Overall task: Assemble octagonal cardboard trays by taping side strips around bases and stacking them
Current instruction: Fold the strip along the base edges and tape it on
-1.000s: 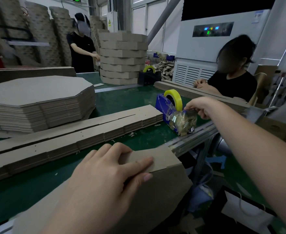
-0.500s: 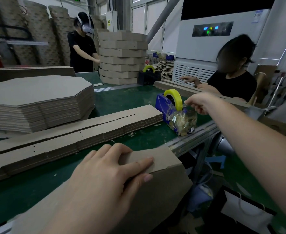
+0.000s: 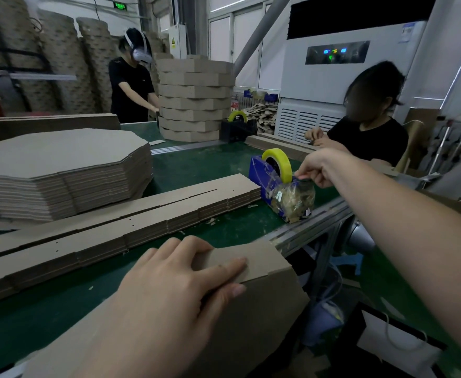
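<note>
Where piled at upper left, bases point(image 3: 60, 156): flat brown octagons, stiff, light singly.
Side strips point(image 3: 142, 222): long scored stacks across green tabletop point(image 3: 210, 159); floppy at creases, best lifted near both ends.
Left hand point(image 3: 174, 285): fingers straight, pressing tray point(image 3: 264, 309) wall down, lower centre.
Tape point(image 3: 278, 160): yellow roll, blue dispenser point(image 3: 256, 170).
Right hand point(image 3: 316, 170): pinching tape's free end, centre right.

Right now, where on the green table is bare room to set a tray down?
Bare table shows between the side strips and the tray under the left hand, and between the base stack and tape dispenser. Crowded by the dispenser, where the right hand pinches tape.
</note>
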